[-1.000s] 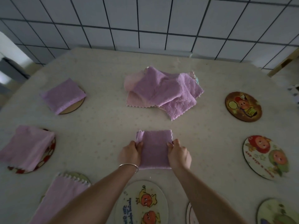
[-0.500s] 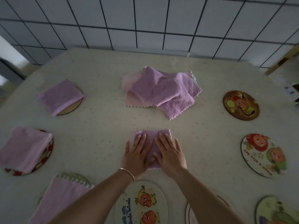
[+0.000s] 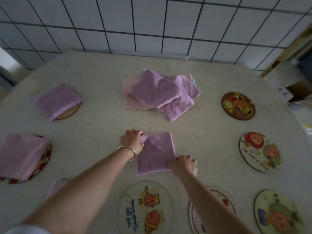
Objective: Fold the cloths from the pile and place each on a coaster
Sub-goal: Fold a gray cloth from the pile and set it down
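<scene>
A folded purple cloth [image 3: 156,153] lies flat on the table in front of me. My left hand [image 3: 132,141] pinches its far left corner, and my right hand [image 3: 184,163] grips its near right corner. Behind it sits the pile of purple and pink cloths [image 3: 160,94]. Folded cloths rest on the coasters at the far left [image 3: 56,100], the middle left [image 3: 22,155] and the near left [image 3: 56,187]. A bare white cartoon coaster [image 3: 145,208] lies just below the cloth that I hold.
More bare coasters lie to the right: a brown one [image 3: 238,105], a white one [image 3: 260,154], a green one [image 3: 278,213] and one partly under my right forearm [image 3: 224,202]. A tiled wall [image 3: 152,24] backs the table. A cardboard box [image 3: 297,92] stands off the right edge.
Both hands were pressing flat on the folded cloth half a second ago. Now they have moved apart and grip its opposite corners, and the cloth lies slightly turned.
</scene>
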